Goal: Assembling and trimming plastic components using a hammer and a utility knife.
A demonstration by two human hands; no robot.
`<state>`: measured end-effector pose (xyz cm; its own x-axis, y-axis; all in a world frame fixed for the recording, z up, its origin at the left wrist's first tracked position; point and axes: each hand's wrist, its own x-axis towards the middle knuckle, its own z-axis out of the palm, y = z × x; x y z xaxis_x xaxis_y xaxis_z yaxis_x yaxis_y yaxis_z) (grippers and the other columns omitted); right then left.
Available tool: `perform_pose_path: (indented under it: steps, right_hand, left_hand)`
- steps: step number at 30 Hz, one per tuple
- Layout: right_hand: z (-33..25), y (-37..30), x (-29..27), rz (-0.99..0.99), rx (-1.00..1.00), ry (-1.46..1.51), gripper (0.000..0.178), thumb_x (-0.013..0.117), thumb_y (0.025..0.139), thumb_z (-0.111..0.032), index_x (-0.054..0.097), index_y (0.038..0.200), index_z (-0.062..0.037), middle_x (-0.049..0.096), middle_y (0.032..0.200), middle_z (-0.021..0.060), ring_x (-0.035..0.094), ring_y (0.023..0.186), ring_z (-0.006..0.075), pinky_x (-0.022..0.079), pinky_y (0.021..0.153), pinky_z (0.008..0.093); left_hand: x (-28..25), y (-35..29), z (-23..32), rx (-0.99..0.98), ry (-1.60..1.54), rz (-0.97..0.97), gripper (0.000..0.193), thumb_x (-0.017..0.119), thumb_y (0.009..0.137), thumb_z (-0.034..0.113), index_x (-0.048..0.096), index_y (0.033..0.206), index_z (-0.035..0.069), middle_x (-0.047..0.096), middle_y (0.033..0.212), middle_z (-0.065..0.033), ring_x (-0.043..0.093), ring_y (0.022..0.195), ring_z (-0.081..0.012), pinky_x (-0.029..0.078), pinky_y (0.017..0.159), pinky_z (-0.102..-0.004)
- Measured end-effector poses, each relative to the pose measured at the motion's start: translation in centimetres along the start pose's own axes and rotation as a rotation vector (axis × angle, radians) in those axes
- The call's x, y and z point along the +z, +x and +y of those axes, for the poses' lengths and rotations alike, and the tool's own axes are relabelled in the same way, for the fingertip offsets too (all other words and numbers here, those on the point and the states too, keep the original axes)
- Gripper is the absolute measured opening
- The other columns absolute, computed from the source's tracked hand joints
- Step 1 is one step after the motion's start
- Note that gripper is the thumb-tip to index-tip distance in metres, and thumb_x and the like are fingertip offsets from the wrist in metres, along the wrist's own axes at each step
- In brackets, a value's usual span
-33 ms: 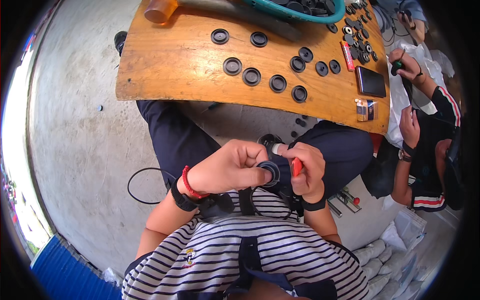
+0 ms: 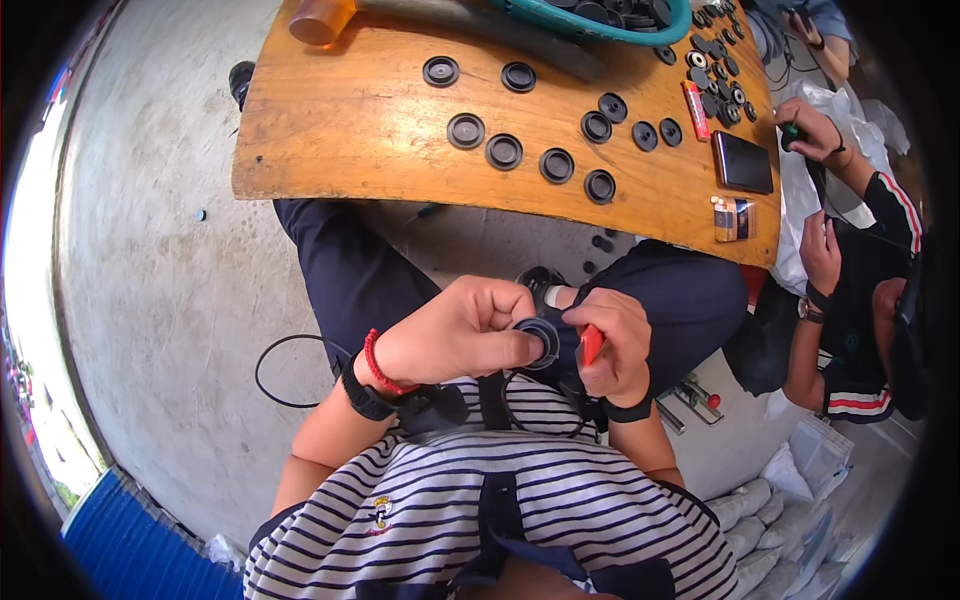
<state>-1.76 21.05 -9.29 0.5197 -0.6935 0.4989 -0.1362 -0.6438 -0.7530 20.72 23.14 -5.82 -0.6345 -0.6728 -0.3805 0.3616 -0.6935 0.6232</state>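
Observation:
My left hand (image 2: pixel 465 325) pinches a round black rubber-like part (image 2: pixel 549 345) with a raised rim, its thumb pressed over the middle. Close beside it, my right hand (image 2: pixel 622 335) is closed around a small tool with a red-orange handle (image 2: pixel 592 345); the tool's working end cannot be made out. Both hands are above my lap, just short of the table edge. Several similar black round parts (image 2: pixel 504 160) lie spaced out on the wooden table (image 2: pixel 350 130) ahead.
A teal basket (image 2: pixel 672 36) of black parts stands at the table's far side, beside an amber-headed mallet (image 2: pixel 320 22). A red tube-like item (image 2: pixel 697 110), dark flat case (image 2: pixel 743 163) and small pack (image 2: pixel 735 219) lie right. A co-worker's hand (image 2: pixel 815 130) holds something green.
The red-orange handle in my right hand has tilted and shifted slightly. My left hand and the black part stay almost in place.

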Motion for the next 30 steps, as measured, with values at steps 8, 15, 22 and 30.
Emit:
perform_pose_path:
  steps: [8,15,22,30]
  right_hand:
    - [0.0,0.3,0.5,-0.047,-0.103,-0.097,0.044,0.064,0.086,-0.043,0.062,0.09,0.0002,0.055,0.066,0.0074,0.05,0.05,0.0222,0.039,0.047,0.0321]
    - [0.2,0.6,0.8,-0.05,0.251,-0.106,0.044,0.063,0.089,-0.043,0.062,0.092,0.0007,0.057,0.068,0.0097,0.055,0.054,0.0241,0.042,0.05,0.0304]
    - [0.0,0.3,0.1,-0.028,0.045,0.016,0.045,0.064,0.088,-0.044,0.06,0.09,0.0008,0.057,0.067,0.0092,0.053,0.052,0.024,0.041,0.049,0.0314]
    - [0.0,0.8,0.5,-0.053,-0.054,-0.069,0.041,0.066,0.086,-0.04,0.06,0.088,0.0004,0.055,0.066,0.0083,0.052,0.051,0.024,0.04,0.049,0.0324]
  left_hand:
    - [-0.1,-0.1,0.0,0.02,-0.033,-0.011,0.014,0.061,0.087,0.001,0.052,0.077,0.003,0.051,0.06,0.0047,0.037,0.048,-0.001,0.027,0.044,-0.0185]
    - [-0.1,-0.2,-1.2,0.023,-0.011,-0.114,0.013,0.064,0.089,0.007,0.055,0.08,0.004,0.05,0.064,0.0083,0.041,0.055,0.0018,0.031,0.047,-0.0163]
    - [-0.5,-0.3,0.1,0.013,-0.023,-0.018,0.014,0.064,0.09,0.008,0.055,0.08,0.005,0.051,0.063,0.008,0.041,0.052,0.0012,0.031,0.045,-0.0168]
    - [-0.4,-0.1,0.0,0.025,-0.011,0.004,0.01,0.059,0.087,-0.002,0.053,0.08,0.001,0.05,0.059,0.0038,0.039,0.047,-0.002,0.029,0.043,-0.0191]
